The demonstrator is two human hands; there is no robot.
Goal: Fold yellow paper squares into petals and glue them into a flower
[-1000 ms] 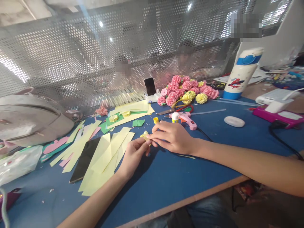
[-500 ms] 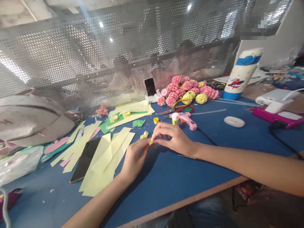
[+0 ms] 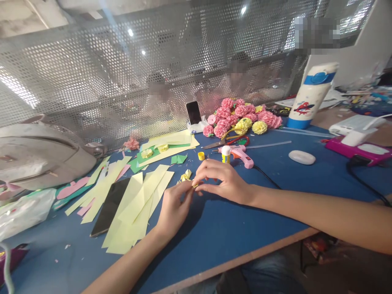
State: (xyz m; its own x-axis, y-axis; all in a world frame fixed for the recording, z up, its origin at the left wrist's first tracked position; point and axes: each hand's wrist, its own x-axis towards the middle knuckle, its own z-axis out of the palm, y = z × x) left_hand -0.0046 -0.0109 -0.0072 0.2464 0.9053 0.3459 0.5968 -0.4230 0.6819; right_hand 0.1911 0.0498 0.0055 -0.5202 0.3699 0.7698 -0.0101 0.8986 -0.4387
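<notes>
Between my two hands is a small yellow paper piece (image 3: 195,185), mostly covered by the fingertips. My left hand (image 3: 177,204) pinches it from the left, and my right hand (image 3: 218,179) pinches it from the right, thumb and forefinger together. Just behind the fingers lies a folded yellow paper piece (image 3: 185,175). A glue stick (image 3: 226,154) stands uncapped behind my right hand, its yellow cap (image 3: 201,156) to the left. Long pale yellow strips (image 3: 139,208) lie left of my left hand.
Behind my right hand are a pink glue gun (image 3: 241,156), scissors (image 3: 219,143) and pink and yellow paper flowers (image 3: 234,116). A black phone (image 3: 112,206) and a bag (image 3: 45,151) are at left. On the right are a bottle (image 3: 312,96) and a power strip (image 3: 358,150).
The fingers have shifted slightly around the small yellow piece, which now shows less. More of the folded yellow paper behind them is visible.
</notes>
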